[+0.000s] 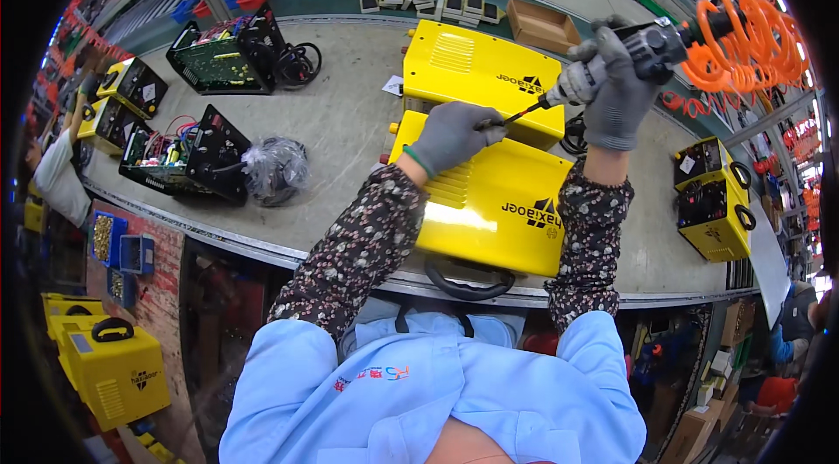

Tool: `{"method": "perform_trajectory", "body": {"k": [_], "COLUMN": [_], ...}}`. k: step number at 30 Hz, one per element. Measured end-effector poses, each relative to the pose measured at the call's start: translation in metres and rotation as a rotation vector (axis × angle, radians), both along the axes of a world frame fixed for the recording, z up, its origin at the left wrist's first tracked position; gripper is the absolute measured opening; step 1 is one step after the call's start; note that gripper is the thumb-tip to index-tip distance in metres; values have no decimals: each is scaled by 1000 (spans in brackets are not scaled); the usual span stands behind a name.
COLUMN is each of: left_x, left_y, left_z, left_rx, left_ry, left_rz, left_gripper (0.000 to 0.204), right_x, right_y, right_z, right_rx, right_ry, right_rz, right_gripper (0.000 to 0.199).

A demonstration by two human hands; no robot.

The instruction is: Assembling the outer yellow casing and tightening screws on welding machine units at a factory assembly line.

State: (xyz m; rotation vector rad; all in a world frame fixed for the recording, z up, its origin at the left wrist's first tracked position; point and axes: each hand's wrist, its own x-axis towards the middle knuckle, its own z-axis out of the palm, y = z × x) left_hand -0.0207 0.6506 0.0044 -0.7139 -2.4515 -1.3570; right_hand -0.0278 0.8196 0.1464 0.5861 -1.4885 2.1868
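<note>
Nearest, at the front edge of the long grey workbench [350, 128]: a bright yellow sheet-metal machine housing with louvred vents [489, 202], lying flat, a black carrying handle [469, 282] hanging over the bench rim below it.

On its far edge, the left hand [452, 134] in a grey knit glove, fingers curled together and pinching the dark tip of the driver bit [523, 113] against the yellow cover. Floral sleeve running back from the wrist toward the lower edge.

Higher and to the right, the right hand [619, 84], also grey-gloved, wrapped tight around the grey powered screwdriver [612, 62], held slanted, bit pointing down-left toward the left hand. Trailing from the tool's rear, a bright orange coiled hose [747, 40], stretched up to the right.

Just behind the near housing, touching it, a second yellow metal housing [476, 79] of the same kind.

Further left on the bench, well apart: two open black chassis with exposed wiring and circuit boards [179, 158], [229, 53], a cable bundle in clear plastic wrap [278, 169] beside the nearer one.

At the right end, a smaller yellow unit with black knobs [712, 197].

Beyond the bench, an open brown cardboard box [542, 24].
</note>
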Motion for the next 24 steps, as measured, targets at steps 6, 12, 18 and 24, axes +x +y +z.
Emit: {"method": "perform_trajectory", "body": {"k": [6, 12, 18, 24], "left_x": [55, 62, 9, -20], "left_y": [-55, -142, -66, 2], "left_z": [38, -14, 3, -1], "left_rx": [264, 1354, 1095, -282], "left_ry": [-335, -970, -966, -193], "left_rz": [-184, -594, -425, -18], "left_gripper": [22, 24, 21, 30], "right_x": [-12, -32, -23, -15], "right_y": [7, 47, 15, 1], "right_z": [-11, -14, -33, -37], "right_rx": [-358, -406, 25, 166], "right_ry": [-225, -125, 2, -33], "right_rz": [154, -159, -42, -133], "right_gripper": [22, 18, 15, 17]}}
